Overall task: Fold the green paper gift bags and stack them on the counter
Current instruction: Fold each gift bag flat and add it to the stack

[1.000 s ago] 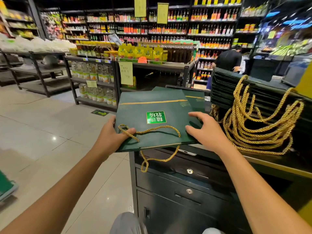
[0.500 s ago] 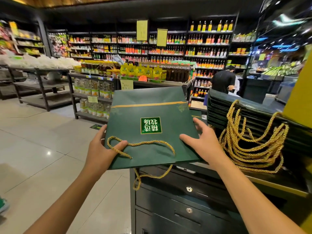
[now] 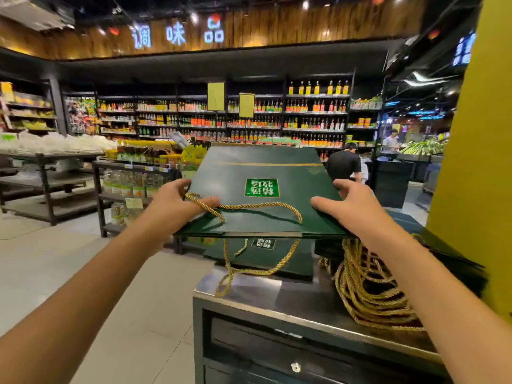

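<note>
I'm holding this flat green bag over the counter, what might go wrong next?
The lower rope handle of the gift bag dangles to the counter; it may get trapped underneath when set down. The stacked bags beside your right hand trail tangled gold ropes; a nudge might drag them.

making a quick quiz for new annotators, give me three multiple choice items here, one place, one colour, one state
1. Where is the held bag?
A) on the floor
B) in the air above the counter
C) on a store shelf
2. What colour are its rope handles?
A) red
B) white
C) gold
3. What state is the held bag in?
A) folded flat
B) opened out, standing
C) torn in two
Answers: 1 B, the left hand and right hand grip its sides over the counter; 2 C, they are twisted gold cord; 3 A, it shows as one thin flat panel.
</note>
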The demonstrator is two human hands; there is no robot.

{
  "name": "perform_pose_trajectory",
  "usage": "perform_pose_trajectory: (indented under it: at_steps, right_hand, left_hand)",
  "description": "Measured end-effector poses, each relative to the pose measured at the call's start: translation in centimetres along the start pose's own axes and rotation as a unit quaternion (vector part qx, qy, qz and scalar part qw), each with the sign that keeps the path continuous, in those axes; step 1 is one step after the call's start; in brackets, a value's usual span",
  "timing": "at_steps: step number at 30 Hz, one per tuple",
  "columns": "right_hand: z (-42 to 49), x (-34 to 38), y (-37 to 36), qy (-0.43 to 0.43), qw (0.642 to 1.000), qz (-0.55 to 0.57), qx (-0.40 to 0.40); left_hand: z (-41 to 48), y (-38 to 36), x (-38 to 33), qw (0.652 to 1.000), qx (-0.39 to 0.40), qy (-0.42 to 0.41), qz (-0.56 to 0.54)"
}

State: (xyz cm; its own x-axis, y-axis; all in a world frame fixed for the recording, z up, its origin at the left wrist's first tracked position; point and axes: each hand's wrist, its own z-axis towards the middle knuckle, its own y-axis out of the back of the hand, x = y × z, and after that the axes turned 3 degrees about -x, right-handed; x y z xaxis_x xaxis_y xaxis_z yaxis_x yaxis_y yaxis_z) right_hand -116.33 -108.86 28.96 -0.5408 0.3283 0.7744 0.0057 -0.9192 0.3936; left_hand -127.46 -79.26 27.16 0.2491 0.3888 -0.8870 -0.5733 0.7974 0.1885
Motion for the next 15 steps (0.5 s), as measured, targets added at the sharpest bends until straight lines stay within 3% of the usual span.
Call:
perform_pose_trajectory:
  at_steps: [7, 15]
  right_hand:
    - [1.8, -2.6, 8.3, -0.093, 0.993, -0.056, -0.046]
    - [3.0, -7.3, 13.9, -0.165, 0.952, -0.229, -0.118]
  left_hand:
    - [4.3, -9.4, -3.2, 0.995, 0.093, -0.003, 0.033]
    - [6.5, -19.5, -3.1, 0.982, 0.179, 0.042, 0.031]
